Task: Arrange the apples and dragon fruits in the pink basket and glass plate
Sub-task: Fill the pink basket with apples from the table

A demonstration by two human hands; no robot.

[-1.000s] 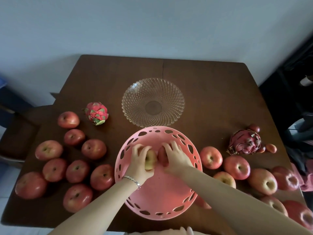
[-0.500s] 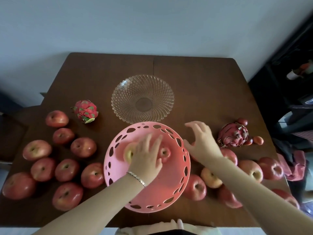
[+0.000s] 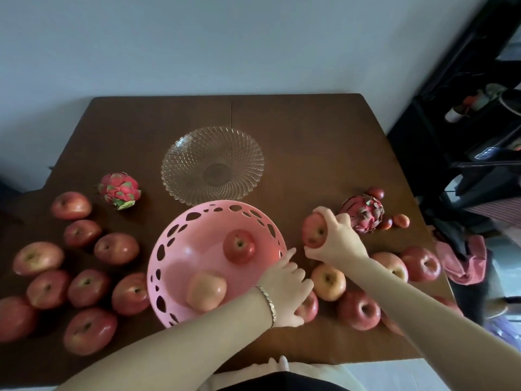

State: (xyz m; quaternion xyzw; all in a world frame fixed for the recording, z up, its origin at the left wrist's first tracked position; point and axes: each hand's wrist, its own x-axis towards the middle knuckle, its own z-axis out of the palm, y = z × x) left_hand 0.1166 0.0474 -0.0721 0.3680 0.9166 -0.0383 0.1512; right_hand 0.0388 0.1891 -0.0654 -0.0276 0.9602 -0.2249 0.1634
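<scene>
The pink basket (image 3: 169, 249) sits at the table's near middle and holds a red apple (image 3: 239, 246) and a paler yellowish apple (image 3: 206, 290). Behind it stands the glass plate (image 3: 248, 153), with nothing on it. My right hand (image 3: 339, 244) grips a red apple (image 3: 313, 231) just right of the basket, lifted off the table. My left hand (image 3: 284, 286) reaches across the basket's right rim, its fingers and thumb around an apple (image 3: 310, 309) that lies on the table. One dragon fruit (image 3: 121, 190) lies left of the plate, another (image 3: 363, 213) at the right.
Several apples (image 3: 84, 286) lie left of the basket and several more (image 3: 358, 309) to its right. Small red fruits (image 3: 400, 220) sit by the right dragon fruit. A pink cloth (image 3: 462, 261) hangs at the table's right edge, beside dark shelves (image 3: 465, 122).
Both hands left the basket, with two apples left lying in it. My right hand went right and picked up an apple; my left hand crossed the rim onto another apple.
</scene>
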